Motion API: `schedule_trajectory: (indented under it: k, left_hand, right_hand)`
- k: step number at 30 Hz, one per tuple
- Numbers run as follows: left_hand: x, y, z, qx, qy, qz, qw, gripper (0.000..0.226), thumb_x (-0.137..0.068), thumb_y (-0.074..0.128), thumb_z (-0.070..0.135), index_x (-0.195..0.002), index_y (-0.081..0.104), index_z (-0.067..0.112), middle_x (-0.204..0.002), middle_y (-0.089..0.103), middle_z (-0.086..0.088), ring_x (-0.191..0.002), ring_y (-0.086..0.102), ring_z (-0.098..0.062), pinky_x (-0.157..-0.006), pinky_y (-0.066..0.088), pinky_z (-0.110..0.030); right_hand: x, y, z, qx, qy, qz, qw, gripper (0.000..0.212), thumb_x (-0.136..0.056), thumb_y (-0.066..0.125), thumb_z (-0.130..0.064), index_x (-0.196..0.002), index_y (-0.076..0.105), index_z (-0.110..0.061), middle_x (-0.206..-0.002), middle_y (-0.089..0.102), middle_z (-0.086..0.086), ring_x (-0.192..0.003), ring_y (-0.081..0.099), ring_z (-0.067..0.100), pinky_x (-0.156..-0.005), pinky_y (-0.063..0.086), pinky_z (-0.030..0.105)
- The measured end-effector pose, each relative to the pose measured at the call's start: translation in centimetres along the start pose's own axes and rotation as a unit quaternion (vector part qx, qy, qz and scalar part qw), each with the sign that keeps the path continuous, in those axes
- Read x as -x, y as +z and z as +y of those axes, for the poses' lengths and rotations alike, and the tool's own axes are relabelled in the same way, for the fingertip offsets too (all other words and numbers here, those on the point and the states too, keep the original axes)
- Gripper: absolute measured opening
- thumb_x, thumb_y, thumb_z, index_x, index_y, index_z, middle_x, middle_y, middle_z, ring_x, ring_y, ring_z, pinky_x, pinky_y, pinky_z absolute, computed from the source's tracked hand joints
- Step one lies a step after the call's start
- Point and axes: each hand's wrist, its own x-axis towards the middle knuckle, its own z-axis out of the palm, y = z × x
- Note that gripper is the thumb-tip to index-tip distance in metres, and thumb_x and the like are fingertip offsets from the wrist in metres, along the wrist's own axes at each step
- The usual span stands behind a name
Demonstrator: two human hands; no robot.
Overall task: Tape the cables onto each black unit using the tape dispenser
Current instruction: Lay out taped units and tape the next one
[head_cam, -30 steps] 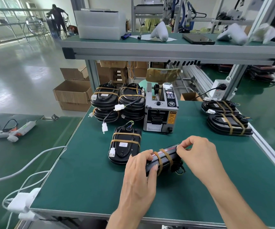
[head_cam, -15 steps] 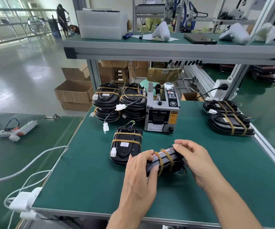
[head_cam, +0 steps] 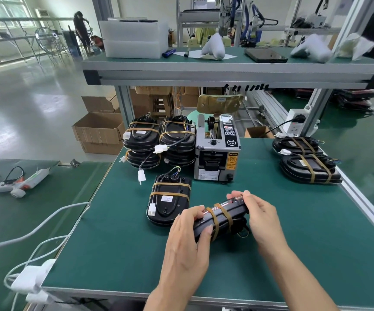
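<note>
Both hands hold one black unit [head_cam: 220, 217] on its edge, near the middle of the green table [head_cam: 114, 254]. The left hand [head_cam: 187, 245] curls round its 8 o'clock end. The right hand [head_cam: 261, 218] curls round its 2 o'clock end. Two brown tape bands [head_cam: 219, 218] wrap it. At 12 o'clock stands the tape dispenser [head_cam: 217, 153], with a yellow "CAUTION" sticker [head_cam: 232, 161]; the small print is too tiny to read. Bare green table lies at 3 and 7 o'clock, out to the metal edge [head_cam: 361, 205].

Bare mat [head_cam: 282, 209] lies between tape dispenser [head_cam: 217, 153] and taped stack [head_cam: 309, 167].
</note>
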Motion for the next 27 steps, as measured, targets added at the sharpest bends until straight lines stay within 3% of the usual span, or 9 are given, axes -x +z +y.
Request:
schedule_trajectory:
  k: [5, 11, 16, 19, 23, 27]
  left_hand:
    - [-0.3, -1.0, -0.6, -0.006, -0.039, -0.041, 0.998, 0.037, -0.102, 0.069, 0.018, -0.131, 0.054, 0.035, -0.125, 0.061, 0.026, -0.122, 0.06, -0.006, -0.101, 0.045, -0.018]
    - [-0.1, -1.0, -0.4, -0.009, -0.044, -0.052, 0.998, 0.038, -0.101, 0.07, 0.018, -0.126, 0.054, 0.042, -0.124, 0.062, 0.026, -0.122, 0.06, -0.006, -0.098, 0.043, -0.012]
    - [-0.2, -1.1, -0.3, -0.03, -0.032, -0.075, 0.996, 0.048, -0.101, 0.071, 0.022, -0.124, 0.046, 0.056, -0.129, 0.053, 0.039, -0.125, 0.052, 0.008, -0.098, 0.034, -0.002]
    - [0.0, -1.2, -0.3, -0.029, -0.022, -0.075, 0.996, 0.049, -0.101, 0.072, 0.021, -0.123, 0.047, 0.056, -0.131, 0.05, 0.041, -0.124, 0.053, 0.007, -0.098, 0.035, -0.003]
    - [0.3, -1.2, -0.4, -0.022, -0.019, -0.066, 0.997, 0.05, -0.099, 0.073, 0.021, -0.123, 0.048, 0.057, -0.129, 0.052, 0.04, -0.123, 0.056, 0.005, -0.097, 0.037, -0.003]
    - [0.4, -1.1, -0.2, -0.017, -0.017, -0.057, 0.998, 0.043, -0.097, 0.069, 0.029, -0.124, 0.049, 0.056, -0.129, 0.053, 0.04, -0.123, 0.056, 0.005, -0.098, 0.037, -0.004]
  right_hand:
    - [-0.1, -0.7, -0.1, 0.046, -0.011, -0.084, 0.995, 0.039, -0.109, 0.042, -0.049, -0.101, 0.079, -0.046, -0.105, 0.078, -0.02, -0.103, 0.067, -0.011, -0.087, 0.043, 0.019]
    - [0.0, -0.6, 0.2, 0.024, -0.042, -0.095, 0.994, 0.025, -0.106, 0.056, -0.039, -0.101, 0.08, -0.036, -0.103, 0.08, -0.011, -0.099, 0.072, 0.0, -0.083, 0.049, 0.01]
    - [0.0, -1.1, 0.9, 0.039, -0.059, -0.104, 0.992, 0.024, -0.106, 0.054, -0.042, -0.109, 0.077, -0.032, -0.106, 0.079, -0.011, -0.105, 0.071, 0.006, -0.087, 0.049, 0.015]
    - [0.1, -1.3, 1.1, 0.047, -0.063, -0.113, 0.99, 0.033, -0.102, 0.046, -0.053, -0.114, 0.074, -0.04, -0.113, 0.077, -0.011, -0.112, 0.069, 0.007, -0.1, 0.048, 0.029]
    - [0.2, -1.4, 1.3, 0.024, -0.052, -0.119, 0.991, 0.039, -0.104, 0.04, -0.053, -0.118, 0.073, -0.041, -0.121, 0.075, -0.012, -0.12, 0.067, 0.01, -0.113, 0.045, 0.043]
    - [0.2, -1.4, 1.3, 0.003, -0.03, -0.119, 0.992, 0.044, -0.111, 0.032, -0.05, -0.119, 0.075, -0.042, -0.123, 0.075, -0.013, -0.124, 0.065, 0.009, -0.117, 0.04, 0.043]
